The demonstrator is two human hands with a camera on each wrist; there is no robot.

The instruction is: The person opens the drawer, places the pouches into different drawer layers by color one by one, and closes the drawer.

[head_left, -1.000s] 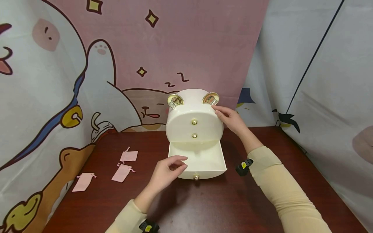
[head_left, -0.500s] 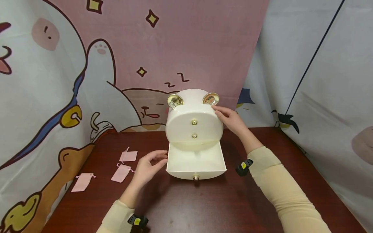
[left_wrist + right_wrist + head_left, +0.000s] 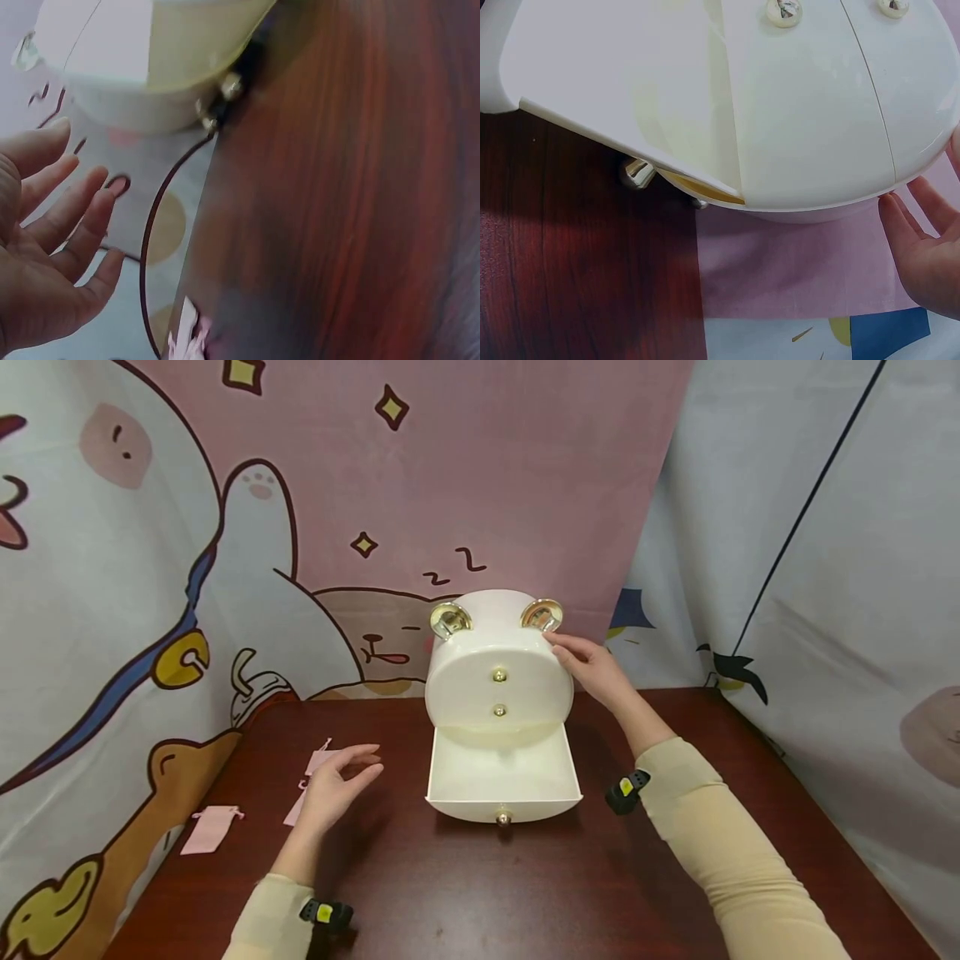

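Note:
A white storage box (image 3: 501, 689) with gold ears and round gold knobs stands on the table. Its bottom drawer (image 3: 506, 768) is pulled out, with nothing inside. My right hand (image 3: 596, 672) rests its extended fingers on the box's upper right side; the right wrist view has those fingertips (image 3: 889, 202) at the edge of the front. Left of the drawer, my left hand (image 3: 330, 789) is in the air, fingers loosely spread and holding nothing. It partly covers two pink drawstring pouches, one above (image 3: 321, 762) and one below (image 3: 295, 814). A third pink pouch (image 3: 212, 829) lies farther left.
The dark reddish wooden table (image 3: 465, 893) reaches back to a cartoon-printed cloth (image 3: 525, 485). More cloth hangs at the left and right sides. The pulled-out drawer juts toward the front of the table.
My left hand has moved left, from over the drawer, past its left side, to the pink pouches. The right hand stays on the box, and the drawer has barely shifted.

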